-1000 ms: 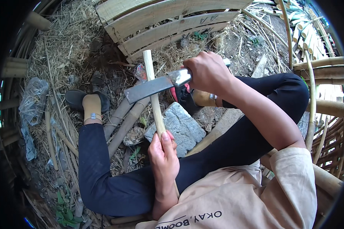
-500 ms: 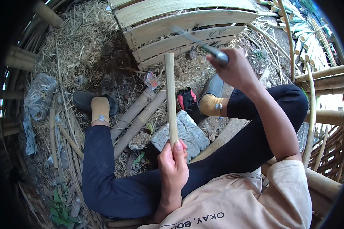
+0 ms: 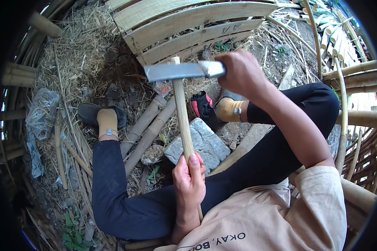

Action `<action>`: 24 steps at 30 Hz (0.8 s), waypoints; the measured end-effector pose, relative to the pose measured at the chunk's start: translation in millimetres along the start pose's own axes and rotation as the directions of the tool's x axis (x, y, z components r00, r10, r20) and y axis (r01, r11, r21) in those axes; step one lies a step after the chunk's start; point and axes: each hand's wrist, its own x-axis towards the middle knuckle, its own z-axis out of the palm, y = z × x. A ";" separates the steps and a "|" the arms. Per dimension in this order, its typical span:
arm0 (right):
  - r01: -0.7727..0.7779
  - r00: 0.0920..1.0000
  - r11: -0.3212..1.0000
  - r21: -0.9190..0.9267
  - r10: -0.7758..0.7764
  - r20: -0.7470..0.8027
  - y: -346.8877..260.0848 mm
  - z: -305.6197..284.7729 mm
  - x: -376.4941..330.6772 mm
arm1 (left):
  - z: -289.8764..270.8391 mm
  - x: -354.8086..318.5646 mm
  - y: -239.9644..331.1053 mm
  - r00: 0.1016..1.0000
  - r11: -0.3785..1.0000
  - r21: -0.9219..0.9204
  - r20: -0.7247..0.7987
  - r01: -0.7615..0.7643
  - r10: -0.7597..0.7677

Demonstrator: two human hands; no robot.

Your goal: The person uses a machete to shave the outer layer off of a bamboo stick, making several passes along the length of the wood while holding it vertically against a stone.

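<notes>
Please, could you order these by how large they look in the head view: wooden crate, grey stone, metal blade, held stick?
1. Wooden crate
2. Grey stone
Then, unranked: metal blade and held stick. They cover similar areas, and nearness to the camera makes it unsure.

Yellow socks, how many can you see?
2. One yellow sock is on the left leg; the other yellow sock is on the right leg, in the picture just below the right hand that grips the knife.
</notes>
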 end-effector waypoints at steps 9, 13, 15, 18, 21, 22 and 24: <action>-0.119 0.980 0.980 -0.159 0.090 -0.177 42.3 -23.5 15.5 | -0.8 0.5 -1.7 0.996 0.996 0.023 0.007 -0.087 0.087; -0.294 0.956 0.935 0.199 0.288 0.058 5.0 -42.4 0.4 | 1.8 1.5 -7.2 0.995 0.996 0.008 0.039 -0.092 0.092; -0.191 0.980 0.958 0.213 0.175 0.092 -2.5 -37.9 -0.4 | -2.9 2.5 -7.9 0.997 0.997 -0.012 0.020 -0.070 0.071; -0.217 0.955 0.913 0.345 0.125 0.271 -20.9 -44.2 0.7 | -7.5 5.7 -1.9 0.996 0.996 -0.014 -0.003 -0.087 0.087; -0.180 0.927 0.876 0.448 -0.001 0.374 -25.2 -44.4 -6.5 | -6.5 9.6 -4.9 0.995 0.995 0.012 -0.013 -0.094 0.094; -0.142 0.938 0.860 0.490 -0.042 0.345 -24.5 -40.5 -7.5 | -5.6 9.8 -4.1 0.995 0.995 0.014 -0.021 -0.100 0.100; -0.206 0.922 0.854 0.479 0.004 0.388 -23.1 -37.8 -7.5 | -5.5 9.3 -4.8 0.994 0.995 0.025 -0.031 -0.102 0.102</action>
